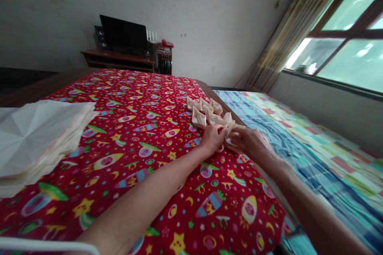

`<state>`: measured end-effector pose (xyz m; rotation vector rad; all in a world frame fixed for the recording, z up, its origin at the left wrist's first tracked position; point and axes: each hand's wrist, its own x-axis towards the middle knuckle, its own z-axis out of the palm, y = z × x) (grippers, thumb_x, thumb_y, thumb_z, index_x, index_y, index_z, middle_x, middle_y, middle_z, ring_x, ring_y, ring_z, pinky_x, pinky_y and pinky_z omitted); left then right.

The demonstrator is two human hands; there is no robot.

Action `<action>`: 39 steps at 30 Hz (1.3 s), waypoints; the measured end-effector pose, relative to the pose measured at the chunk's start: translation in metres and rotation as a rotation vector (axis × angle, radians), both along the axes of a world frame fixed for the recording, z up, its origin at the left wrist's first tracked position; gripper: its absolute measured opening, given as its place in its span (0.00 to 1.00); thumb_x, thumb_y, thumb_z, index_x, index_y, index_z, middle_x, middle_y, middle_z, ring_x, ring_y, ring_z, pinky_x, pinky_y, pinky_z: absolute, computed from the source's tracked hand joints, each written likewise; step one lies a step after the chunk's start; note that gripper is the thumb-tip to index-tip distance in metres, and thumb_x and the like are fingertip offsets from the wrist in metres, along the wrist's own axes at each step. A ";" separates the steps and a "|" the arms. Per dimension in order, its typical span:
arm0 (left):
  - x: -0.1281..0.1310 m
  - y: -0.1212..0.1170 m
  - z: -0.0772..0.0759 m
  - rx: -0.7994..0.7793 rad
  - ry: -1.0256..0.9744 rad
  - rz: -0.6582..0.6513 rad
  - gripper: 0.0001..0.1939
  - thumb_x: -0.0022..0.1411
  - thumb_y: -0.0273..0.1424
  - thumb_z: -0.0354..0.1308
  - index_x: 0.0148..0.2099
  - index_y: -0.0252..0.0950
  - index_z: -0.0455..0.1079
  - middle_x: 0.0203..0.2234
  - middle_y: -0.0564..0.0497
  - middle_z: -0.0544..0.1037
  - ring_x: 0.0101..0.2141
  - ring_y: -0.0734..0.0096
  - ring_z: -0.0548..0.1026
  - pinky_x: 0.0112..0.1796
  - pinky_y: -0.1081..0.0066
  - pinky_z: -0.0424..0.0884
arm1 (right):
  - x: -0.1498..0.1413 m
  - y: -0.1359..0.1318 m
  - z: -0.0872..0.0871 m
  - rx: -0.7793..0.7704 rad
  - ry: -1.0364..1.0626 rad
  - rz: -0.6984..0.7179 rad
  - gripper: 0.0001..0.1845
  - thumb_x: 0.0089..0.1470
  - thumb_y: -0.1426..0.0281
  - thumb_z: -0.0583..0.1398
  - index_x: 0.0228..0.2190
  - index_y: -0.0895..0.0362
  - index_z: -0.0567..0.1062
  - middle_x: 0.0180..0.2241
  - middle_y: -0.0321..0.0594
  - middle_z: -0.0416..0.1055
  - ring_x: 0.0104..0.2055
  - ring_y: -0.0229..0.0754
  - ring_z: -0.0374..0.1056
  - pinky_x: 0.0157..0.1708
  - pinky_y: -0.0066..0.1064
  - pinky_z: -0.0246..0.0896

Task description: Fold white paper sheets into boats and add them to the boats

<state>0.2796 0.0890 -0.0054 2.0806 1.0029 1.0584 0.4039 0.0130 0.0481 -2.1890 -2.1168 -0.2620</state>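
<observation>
Both of my hands meet at a cream folded paper piece (229, 130) near the right edge of the red patterned cloth (167, 135). My left hand (213, 138) pinches its left side, fingers closed. From the right, my right hand (251, 140) grips the other side, its fingertips bent around the paper and partly hidden. Just beyond the hands, several finished-looking folded paper boat shapes (199, 118) stand close together. A thick stack of creased cream paper sheets (44, 127) lies at the far left of the cloth.
Past the right edge is a bed with a checkered sheet (299, 135). At the back wall, a wooden desk (119, 59) carries a black monitor (124, 32), speakers and a red telephone (166, 43). A curtain (287, 28) hangs beside the window (344, 32).
</observation>
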 end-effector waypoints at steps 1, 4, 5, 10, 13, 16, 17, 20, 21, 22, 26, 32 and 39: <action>0.000 0.000 0.000 0.001 -0.003 -0.002 0.15 0.63 0.31 0.50 0.31 0.33 0.76 0.26 0.49 0.79 0.28 0.70 0.74 0.30 0.75 0.63 | 0.001 0.000 -0.001 -0.011 -0.012 -0.001 0.13 0.51 0.66 0.54 0.34 0.53 0.77 0.25 0.39 0.71 0.25 0.38 0.62 0.23 0.27 0.42; 0.000 0.001 -0.002 0.004 -0.013 -0.016 0.14 0.62 0.30 0.50 0.32 0.33 0.76 0.27 0.49 0.80 0.29 0.70 0.74 0.31 0.75 0.63 | 0.005 0.002 -0.003 -0.039 -0.059 -0.034 0.14 0.52 0.65 0.52 0.27 0.54 0.76 0.22 0.39 0.69 0.22 0.36 0.58 0.22 0.28 0.40; 0.000 0.001 -0.002 0.006 -0.015 -0.022 0.14 0.62 0.29 0.50 0.32 0.33 0.76 0.27 0.49 0.80 0.29 0.70 0.74 0.31 0.75 0.63 | 0.007 0.003 -0.003 -0.044 -0.066 -0.037 0.15 0.53 0.65 0.51 0.26 0.54 0.76 0.21 0.39 0.68 0.22 0.36 0.57 0.22 0.28 0.39; -0.001 -0.001 -0.001 0.010 -0.018 -0.035 0.14 0.62 0.28 0.50 0.30 0.33 0.76 0.26 0.49 0.79 0.28 0.70 0.74 0.31 0.75 0.63 | 0.005 0.004 0.000 -0.027 -0.074 -0.065 0.17 0.54 0.64 0.51 0.24 0.56 0.76 0.21 0.38 0.68 0.20 0.34 0.54 0.22 0.29 0.38; 0.000 -0.001 -0.002 0.007 -0.021 -0.023 0.14 0.61 0.28 0.50 0.31 0.32 0.76 0.27 0.48 0.80 0.30 0.70 0.75 0.32 0.75 0.63 | 0.002 -0.002 -0.003 0.035 -0.052 -0.044 0.19 0.55 0.63 0.50 0.24 0.56 0.76 0.21 0.38 0.69 0.21 0.34 0.56 0.22 0.29 0.39; 0.002 0.000 -0.002 -0.008 -0.021 -0.001 0.13 0.61 0.29 0.51 0.32 0.32 0.77 0.28 0.47 0.80 0.30 0.69 0.75 0.32 0.74 0.64 | 0.001 -0.009 -0.008 0.073 -0.042 0.035 0.18 0.56 0.64 0.49 0.24 0.56 0.75 0.24 0.40 0.72 0.23 0.36 0.61 0.23 0.28 0.41; 0.002 0.000 -0.001 -0.016 -0.020 0.004 0.13 0.60 0.30 0.52 0.32 0.32 0.77 0.28 0.47 0.80 0.30 0.69 0.75 0.31 0.74 0.64 | 0.001 -0.011 -0.010 0.086 -0.045 0.049 0.18 0.56 0.65 0.48 0.24 0.56 0.74 0.25 0.40 0.72 0.24 0.36 0.62 0.23 0.28 0.41; 0.003 0.002 -0.001 -0.036 -0.020 0.010 0.13 0.60 0.32 0.54 0.32 0.32 0.77 0.27 0.47 0.80 0.29 0.68 0.76 0.31 0.73 0.65 | 0.003 -0.015 -0.014 0.096 -0.045 0.057 0.18 0.57 0.65 0.48 0.26 0.56 0.74 0.26 0.41 0.73 0.24 0.37 0.63 0.23 0.28 0.42; 0.004 0.003 -0.001 -0.044 -0.021 0.012 0.13 0.59 0.33 0.54 0.32 0.32 0.77 0.27 0.47 0.81 0.28 0.68 0.76 0.31 0.73 0.65 | 0.004 -0.015 -0.013 0.088 -0.039 0.064 0.18 0.57 0.65 0.48 0.26 0.56 0.74 0.27 0.41 0.73 0.24 0.37 0.63 0.23 0.28 0.42; 0.004 0.003 0.000 -0.050 -0.022 0.016 0.12 0.59 0.33 0.54 0.32 0.32 0.77 0.27 0.47 0.81 0.29 0.68 0.76 0.31 0.73 0.65 | 0.004 -0.015 -0.013 0.079 -0.033 0.067 0.17 0.57 0.65 0.48 0.26 0.56 0.74 0.27 0.41 0.73 0.24 0.37 0.63 0.23 0.28 0.42; 0.004 0.004 0.000 -0.063 -0.031 0.031 0.12 0.59 0.32 0.54 0.32 0.32 0.77 0.27 0.47 0.81 0.30 0.67 0.77 0.31 0.73 0.65 | 0.007 -0.008 -0.007 0.001 -0.043 0.077 0.16 0.55 0.66 0.50 0.24 0.55 0.73 0.22 0.37 0.69 0.22 0.35 0.59 0.23 0.28 0.40; 0.002 0.003 -0.001 -0.044 -0.040 0.038 0.16 0.64 0.30 0.49 0.28 0.32 0.75 0.25 0.47 0.80 0.29 0.69 0.76 0.30 0.75 0.65 | 0.008 0.011 -0.004 -0.123 -0.095 0.013 0.19 0.54 0.63 0.51 0.18 0.57 0.72 0.17 0.35 0.60 0.20 0.33 0.48 0.21 0.29 0.38; 0.004 -0.001 -0.002 -0.001 -0.041 0.029 0.15 0.64 0.33 0.50 0.31 0.33 0.75 0.28 0.48 0.80 0.30 0.69 0.76 0.32 0.74 0.66 | 0.000 0.019 -0.003 -0.190 -0.111 -0.037 0.13 0.49 0.68 0.55 0.17 0.59 0.72 0.17 0.35 0.61 0.19 0.31 0.49 0.20 0.27 0.39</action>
